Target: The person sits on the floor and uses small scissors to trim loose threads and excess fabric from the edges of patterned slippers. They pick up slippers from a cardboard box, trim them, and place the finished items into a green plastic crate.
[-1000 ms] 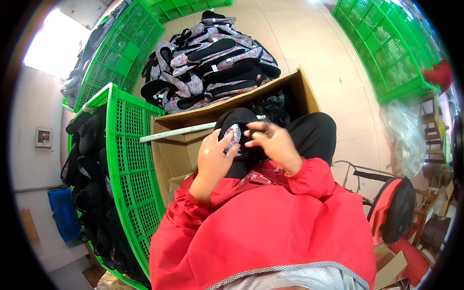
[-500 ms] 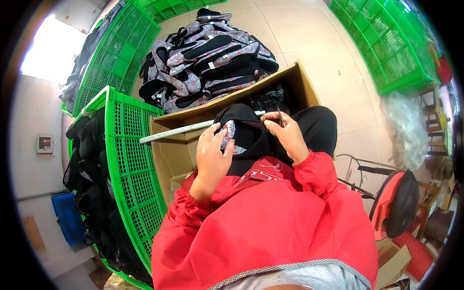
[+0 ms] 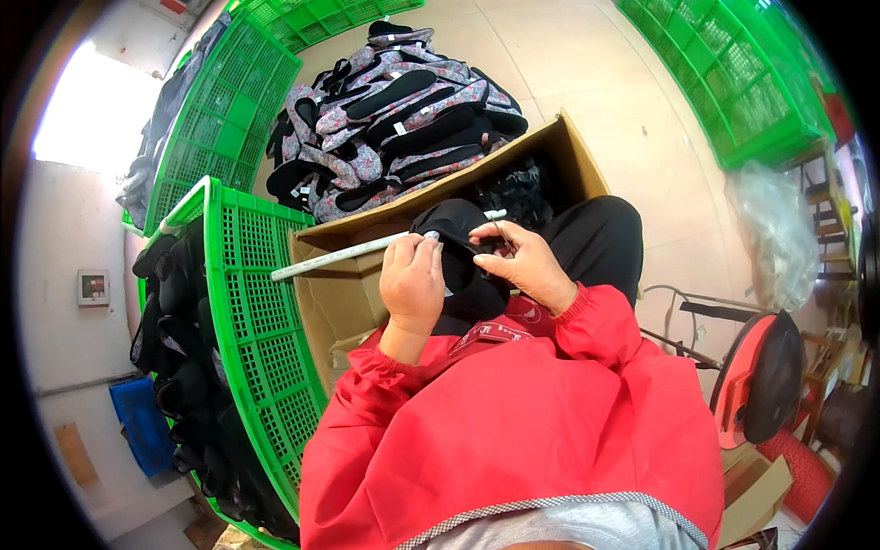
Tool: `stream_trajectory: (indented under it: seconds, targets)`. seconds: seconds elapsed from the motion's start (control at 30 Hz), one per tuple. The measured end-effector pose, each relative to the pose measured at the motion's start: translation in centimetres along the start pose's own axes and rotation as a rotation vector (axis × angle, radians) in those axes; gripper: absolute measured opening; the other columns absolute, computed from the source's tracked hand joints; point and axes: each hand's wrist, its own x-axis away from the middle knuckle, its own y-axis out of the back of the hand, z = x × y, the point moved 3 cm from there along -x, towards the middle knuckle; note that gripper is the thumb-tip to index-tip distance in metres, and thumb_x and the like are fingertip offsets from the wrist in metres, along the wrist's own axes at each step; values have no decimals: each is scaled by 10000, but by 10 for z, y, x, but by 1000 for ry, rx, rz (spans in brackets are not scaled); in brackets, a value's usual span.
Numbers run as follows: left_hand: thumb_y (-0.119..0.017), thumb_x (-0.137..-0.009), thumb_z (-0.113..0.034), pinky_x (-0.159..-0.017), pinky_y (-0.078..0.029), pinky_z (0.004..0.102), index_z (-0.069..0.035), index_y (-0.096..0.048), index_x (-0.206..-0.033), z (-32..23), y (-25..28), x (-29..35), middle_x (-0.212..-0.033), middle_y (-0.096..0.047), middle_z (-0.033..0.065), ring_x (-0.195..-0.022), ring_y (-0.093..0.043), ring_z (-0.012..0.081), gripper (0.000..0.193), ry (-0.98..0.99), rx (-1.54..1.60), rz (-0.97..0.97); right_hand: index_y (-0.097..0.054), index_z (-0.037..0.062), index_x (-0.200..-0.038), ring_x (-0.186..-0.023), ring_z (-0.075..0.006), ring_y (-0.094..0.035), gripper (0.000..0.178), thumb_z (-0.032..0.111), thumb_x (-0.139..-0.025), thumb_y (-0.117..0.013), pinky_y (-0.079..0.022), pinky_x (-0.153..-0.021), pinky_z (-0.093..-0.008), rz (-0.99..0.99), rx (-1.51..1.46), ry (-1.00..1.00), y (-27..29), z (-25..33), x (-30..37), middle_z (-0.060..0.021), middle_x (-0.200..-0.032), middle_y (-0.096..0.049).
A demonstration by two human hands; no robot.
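A black cloth slipper with flowered lining (image 3: 464, 271) lies over my lap, between my two hands. My left hand (image 3: 412, 282) is closed, its thumb and fingers pinching the slipper's edge where a bit of pale lining shows. My right hand (image 3: 526, 263) is curled close by at the slipper's other side. A thin dark metal tool (image 3: 501, 226) sticks up from its fingers; its exact kind is too small to tell. Much of the slipper is hidden by the hands and blends with my black trousers.
Beyond my knees stands an open cardboard box (image 3: 569, 151) with a pale rod (image 3: 339, 256) across it. Flowered, black-soled slippers (image 3: 394, 119) are heaped behind it. A green crate (image 3: 266, 321) of black slippers stands left; more green crates (image 3: 724, 78) stand far right.
My left hand has gone from spread over the slipper to pinching its edge. My right hand has moved slightly left and nearer. The slipper's flowered opening is now mostly covered.
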Motion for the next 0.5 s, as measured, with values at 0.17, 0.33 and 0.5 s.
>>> stream_trajectory:
  seconds: [0.17,0.33,0.5]
  targets:
    - [-770,-763,-29,-775,-501,377,-35,-699,-850,8,-4,7,-906,-647,92,-871,-618,285,112,106,289,-88,-648,18,-1195,-832,-33,-570,292,-21,-907,-634,-476,-740,-187,89,-75,118,-4,4,-1,-1,-1088,-676]
    - [-776,-736,-4,-817,-491,379,-31,-698,-854,9,-1,18,-908,-652,87,-900,-608,285,144,-21,289,-127,-675,13,-1137,-856,-81,-642,229,-24,-924,-603,-500,-742,-218,116,136,299,-3,10,5,-38,-996,-718]
    - [-770,-665,22,-819,-494,380,-35,-698,-832,6,-1,19,-899,-662,63,-908,-608,282,190,-191,241,-162,-694,71,-1135,-779,-183,-704,262,4,-885,-653,-537,-694,-275,301,374,556,-4,18,9,-71,-949,-745]
